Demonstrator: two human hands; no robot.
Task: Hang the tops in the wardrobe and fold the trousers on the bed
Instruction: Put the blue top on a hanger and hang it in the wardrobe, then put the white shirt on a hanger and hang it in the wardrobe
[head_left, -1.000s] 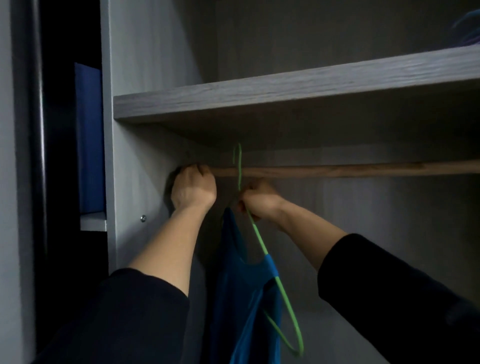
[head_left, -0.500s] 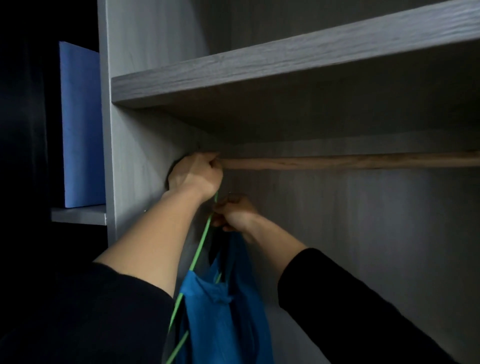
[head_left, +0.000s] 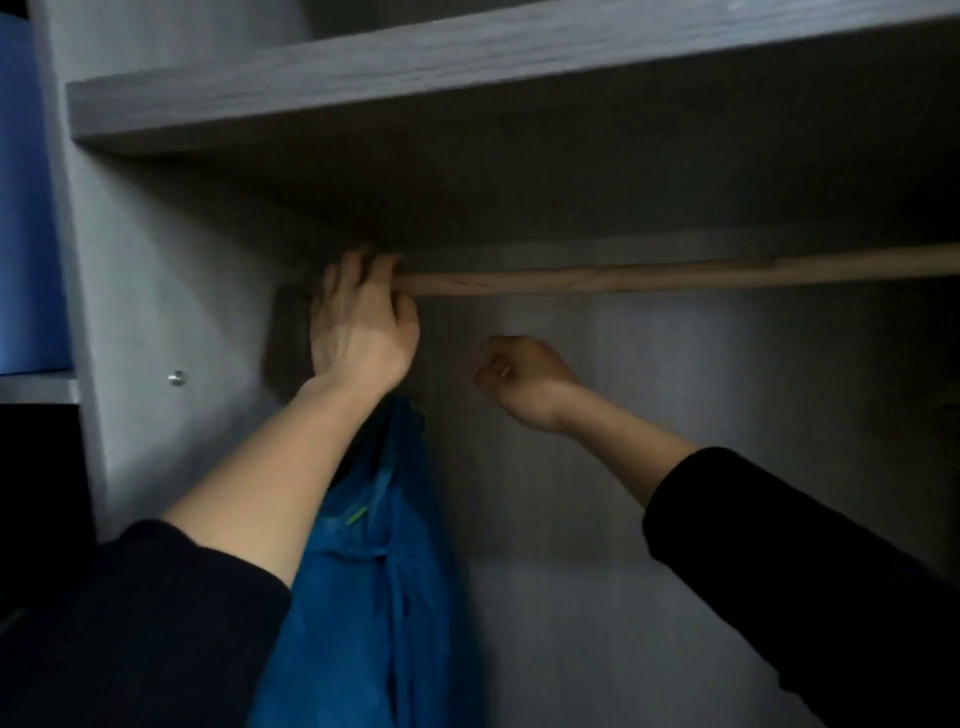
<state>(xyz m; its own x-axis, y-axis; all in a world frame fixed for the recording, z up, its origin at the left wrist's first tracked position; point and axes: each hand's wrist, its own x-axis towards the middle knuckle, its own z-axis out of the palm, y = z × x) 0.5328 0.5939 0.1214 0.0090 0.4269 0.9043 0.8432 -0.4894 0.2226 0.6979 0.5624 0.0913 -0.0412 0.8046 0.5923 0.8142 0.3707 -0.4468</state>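
Hanging a top, wardrobe section. Left hand (head_left: 363, 332) wrapped round the rail (head_left: 649, 278) at its left end, fingers curled over the top of it, about 10 o'clock from frame centre. Right hand (head_left: 524, 382) just below the rail, dead centre, fingers curled in loosely, apart from the rail and not visibly pinching anything. Blue top (head_left: 374, 571) dangling at 6 o'clock, right behind the left forearm, close to the side wall (head_left: 171, 291). Only a sliver of green hanger (head_left: 357, 514) peeking out of the fabric, hook hidden behind the left wrist, so can't tell if it's actually seated on the rail. Probably worth checking that before letting go: feel for the hook fully over the wood, then slide it a bit toward 3 o'clock so the top hangs free instead of bunching on the wall. Shelf (head_left: 467, 67) sits low over the rail, so tight clearance up there
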